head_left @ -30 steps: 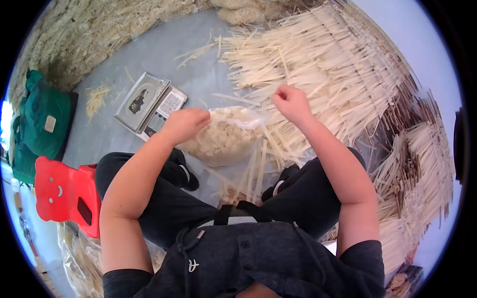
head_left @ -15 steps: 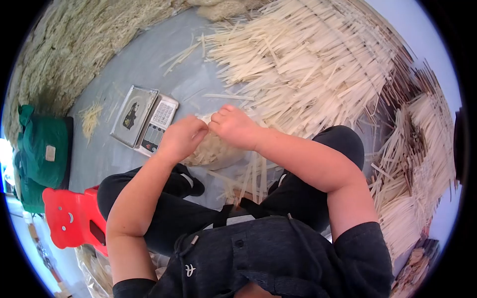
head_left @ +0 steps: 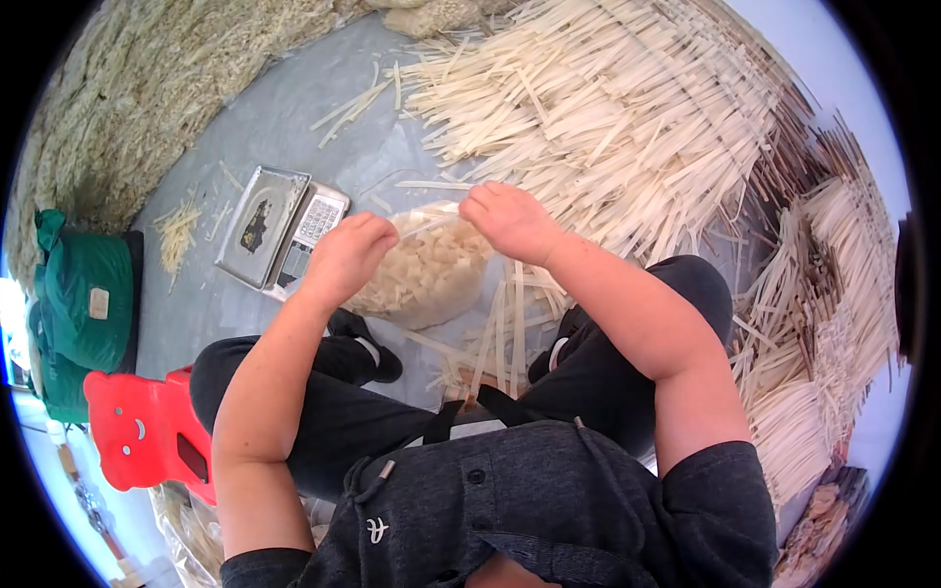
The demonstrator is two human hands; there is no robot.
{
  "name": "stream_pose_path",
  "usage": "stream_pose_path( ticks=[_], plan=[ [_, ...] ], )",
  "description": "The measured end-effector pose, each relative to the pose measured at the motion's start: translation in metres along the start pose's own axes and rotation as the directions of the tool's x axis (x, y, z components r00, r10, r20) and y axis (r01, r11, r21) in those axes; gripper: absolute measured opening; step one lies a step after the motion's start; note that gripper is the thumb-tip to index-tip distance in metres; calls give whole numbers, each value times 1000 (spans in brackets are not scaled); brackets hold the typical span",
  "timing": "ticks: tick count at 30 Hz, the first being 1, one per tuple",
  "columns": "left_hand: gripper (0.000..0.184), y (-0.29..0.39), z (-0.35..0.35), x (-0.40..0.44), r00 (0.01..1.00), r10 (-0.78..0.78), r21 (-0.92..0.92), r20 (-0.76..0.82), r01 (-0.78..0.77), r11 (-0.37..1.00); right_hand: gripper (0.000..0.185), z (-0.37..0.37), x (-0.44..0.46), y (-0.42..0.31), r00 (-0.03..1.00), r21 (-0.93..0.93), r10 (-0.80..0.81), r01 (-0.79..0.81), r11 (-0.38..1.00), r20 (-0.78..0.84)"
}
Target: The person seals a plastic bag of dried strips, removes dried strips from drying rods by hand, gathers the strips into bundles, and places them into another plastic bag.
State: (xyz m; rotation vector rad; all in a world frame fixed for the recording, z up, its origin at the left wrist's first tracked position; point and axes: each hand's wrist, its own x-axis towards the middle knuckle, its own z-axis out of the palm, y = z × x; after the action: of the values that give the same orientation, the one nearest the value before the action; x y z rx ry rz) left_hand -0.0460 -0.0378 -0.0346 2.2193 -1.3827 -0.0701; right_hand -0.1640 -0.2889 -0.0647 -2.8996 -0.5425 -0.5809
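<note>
- Green fabric bag [head_left: 88,304], with a pale label; at the left edge of the frame.
- Red plastic seat [head_left: 147,426], its back shaped like a bear's head with cut-out eyes and smile; lower left, just beside the person's leg, a dark flat object [head_left: 192,458] lying on it.
- Heap of tan fibrous material [head_left: 147,98]; upper left.
- Digital scale [head_left: 284,230], metal pan and keypad; left of centre on the grey floor covering [head_left: 323,93], a dark patch on the pan.
- Left hand [head_left: 345,260]; centre-left, just beside the scale, fingertips pinched together on the left side of the bag's mouth.
- Clear plastic bag [head_left: 453,294], holding pale flat cut pieces [head_left: 417,269]; centre of the frame, on the floor covering between the person's feet and the scattered strips, its mouth drawn out between both hands.
- Right hand [head_left: 512,223]; just right of centre, fingertips closed together on the right side of the bag's mouth.
- Pale flat strips [head_left: 608,118]; a broad spread across the upper right, some ends dark brown.
- Second pile of strips [head_left: 794,392], pale and brown; right edge.
</note>
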Motion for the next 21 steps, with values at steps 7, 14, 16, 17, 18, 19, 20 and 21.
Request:
stream_pose_path(
  ticks=[7, 14, 16, 17, 18, 19, 20, 21],
  plan=[
    [12, 3, -2, 0, 1000, -20, 10, 15, 20, 1000, 17, -11, -24, 19, 989, -39, 121, -118, 992, 85],
    [12, 0, -1, 0, 1000, -6, -3, 10, 6, 1000, 13, -19, -33, 28, 969, 26, 242, -244, 970, 54],
    [12, -3, -1, 0, 1000, 11, -4, -1, -11, 1000, 12, -23, -35, 32, 969, 49, 240, -242, 969, 56],
    [12, -4, -1, 0, 1000, 9, -3, -3, -9, 1000, 12, -25, -35, 34, 970, 50, 236, -239, 970, 56],
    [12, -4, 0, 1, 1000, 15, -11, -5, -16, 1000, 12, -27, -35, 36, 970, 58, 231, -236, 970, 82],
    [12, -4, 0, 0, 1000, 20, -19, -8, -20, 1000, 13, -28, -35, 38, 969, 67, 223, -231, 971, 110],
    [12, -5, 1, -1, 1000, 10, -16, -11, -11, 1000, 13, -26, -39, 45, 971, 72, 213, -222, 972, 110],
    [12, -6, 1, -2, 1000, 16, -1, -6, -16, 1000, 12, -22, -45, 54, 965, 4, 249, -250, 968, 79]
  ],
)
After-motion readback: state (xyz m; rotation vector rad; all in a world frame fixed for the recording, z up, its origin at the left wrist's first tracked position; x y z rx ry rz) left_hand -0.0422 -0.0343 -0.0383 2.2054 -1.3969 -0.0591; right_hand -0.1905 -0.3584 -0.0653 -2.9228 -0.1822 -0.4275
